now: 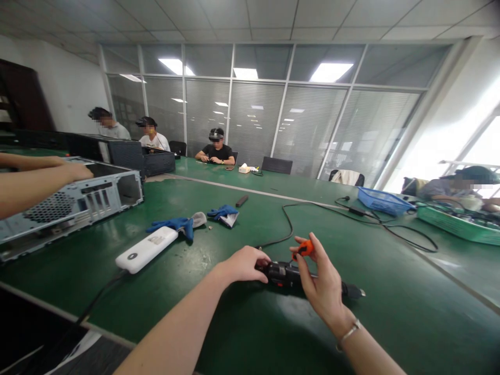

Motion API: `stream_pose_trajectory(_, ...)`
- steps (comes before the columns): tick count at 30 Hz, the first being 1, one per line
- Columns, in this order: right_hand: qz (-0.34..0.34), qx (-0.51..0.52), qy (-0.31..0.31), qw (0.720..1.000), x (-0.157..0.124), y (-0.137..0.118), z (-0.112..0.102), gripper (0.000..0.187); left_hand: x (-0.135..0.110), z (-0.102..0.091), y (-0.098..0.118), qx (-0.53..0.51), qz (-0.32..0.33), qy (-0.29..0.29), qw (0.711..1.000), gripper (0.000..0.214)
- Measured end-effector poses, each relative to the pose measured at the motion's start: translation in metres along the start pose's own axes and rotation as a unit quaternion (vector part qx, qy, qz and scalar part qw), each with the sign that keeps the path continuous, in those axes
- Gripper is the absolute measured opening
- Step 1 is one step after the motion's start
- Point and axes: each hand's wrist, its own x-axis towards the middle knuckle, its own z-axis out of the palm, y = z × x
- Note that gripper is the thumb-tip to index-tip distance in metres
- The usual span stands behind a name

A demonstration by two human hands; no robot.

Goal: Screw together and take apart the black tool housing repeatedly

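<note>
A black corded power tool (287, 275) with red details lies across the green table in front of me; its exact kind I cannot tell. My left hand (248, 264) is closed around its left end, near where a cord runs off. My right hand (322, 278) pinches a screwdriver (304, 249) by its short orange-and-black handle, above the tool's body. The screwdriver's tip points down to the left at the casing; whether it sits in a screw I cannot make out. Past my right hand the tool's narrow black end (352, 290) sticks out, with a small metal tip.
On the left, another person's arms (42, 179) reach into an open metal computer case (128, 190). A white power bank (147, 250) and blue work gloves (222, 213) lie nearby. Black cable (410, 240) crosses the table towards a blue basket (385, 201) and a green basket (457, 221). Several people sit further off.
</note>
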Motion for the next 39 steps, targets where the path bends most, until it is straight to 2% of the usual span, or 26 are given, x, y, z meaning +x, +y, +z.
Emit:
stream_pose_trajectory(4,0.002,0.114,0.054,0.992,-0.007,-0.008,0.004,0.059,0.000,-0.003,-0.006,0.021,-0.031,0.004,0.999,0.032)
stream_pose_trajectory(6,0.008,0.164,0.056,0.985,-0.010,-0.013,0.008,0.059,0.001,-0.002,-0.007,0.031,-0.038,0.009,0.999,0.029)
stream_pose_trajectory(9,0.004,0.186,0.048,0.981,-0.012,-0.018,0.014,0.056,0.003,0.001,-0.006,0.044,-0.036,0.016,0.998,0.027)
stream_pose_trajectory(14,-0.008,0.140,0.025,0.990,-0.013,-0.013,0.023,0.051,0.005,0.006,-0.005,0.053,-0.012,0.029,0.998,0.024)
stream_pose_trajectory(19,-0.043,0.063,-0.052,0.996,-0.009,-0.015,0.024,0.047,0.004,0.009,-0.002,0.064,0.001,0.040,0.997,0.023)
stream_pose_trajectory(23,-0.090,-0.008,-0.033,0.995,-0.004,-0.022,0.021,0.042,0.003,0.010,0.000,0.089,-0.002,0.061,0.994,0.022)
stream_pose_trajectory(25,-0.087,-0.011,-0.034,0.996,-0.002,-0.024,0.020,0.043,0.003,0.010,0.002,0.099,-0.005,0.065,0.993,0.022)
stream_pose_trajectory(30,-0.073,0.012,-0.079,0.994,-0.002,-0.024,0.020,0.053,0.003,0.008,0.004,0.099,0.004,0.054,0.994,0.021)
stream_pose_trajectory(35,-0.085,-0.017,-0.040,0.995,-0.004,-0.017,0.023,0.047,0.004,0.009,0.002,0.107,0.009,0.057,0.993,0.021)
stream_pose_trajectory(39,-0.101,0.009,-0.065,0.993,-0.004,-0.019,0.023,0.048,0.004,0.010,0.001,0.095,0.002,0.053,0.994,0.023)
